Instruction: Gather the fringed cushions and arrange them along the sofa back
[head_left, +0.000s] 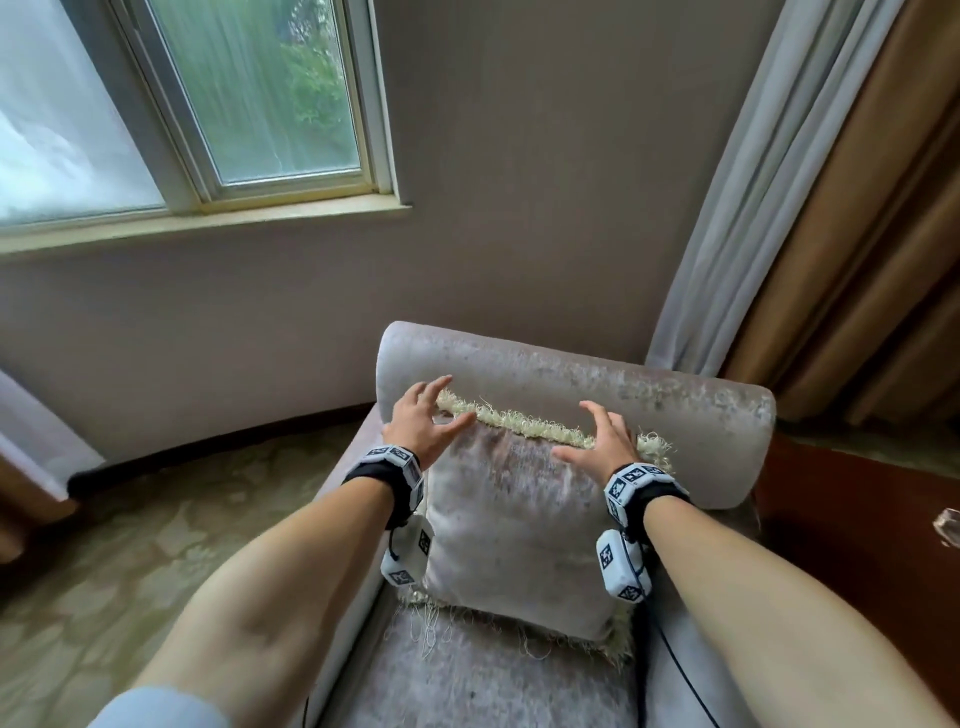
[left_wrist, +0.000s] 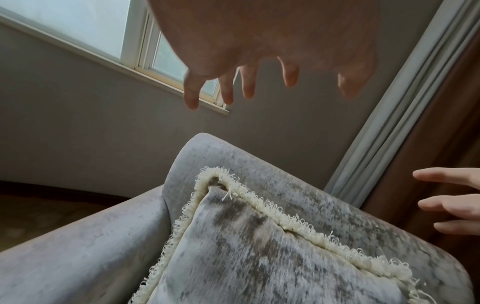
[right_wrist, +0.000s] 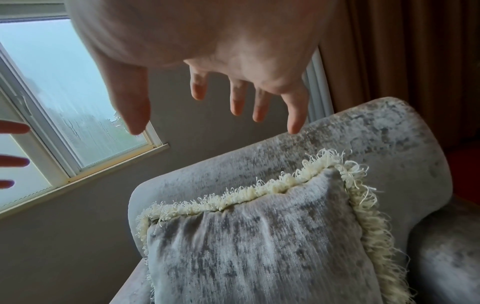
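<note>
A grey velvet cushion (head_left: 511, 525) with cream fringe stands upright on the seat, leaning against the sofa back (head_left: 597, 379). My left hand (head_left: 423, 418) hovers at its top left corner with fingers spread. My right hand (head_left: 602, 441) hovers at the top right corner, also spread. In the wrist views the cushion (left_wrist: 259, 257) (right_wrist: 259, 246) lies below both palms, with a gap between the fingers and the fabric. The left hand (left_wrist: 249, 70) and the right hand (right_wrist: 221, 82) hold nothing.
A grey wall and a window (head_left: 249, 104) stand behind the sofa. Grey and brown curtains (head_left: 831, 208) hang at the right. A dark wooden side table (head_left: 857, 525) stands beside the right armrest. Patterned carpet (head_left: 130, 545) lies to the left.
</note>
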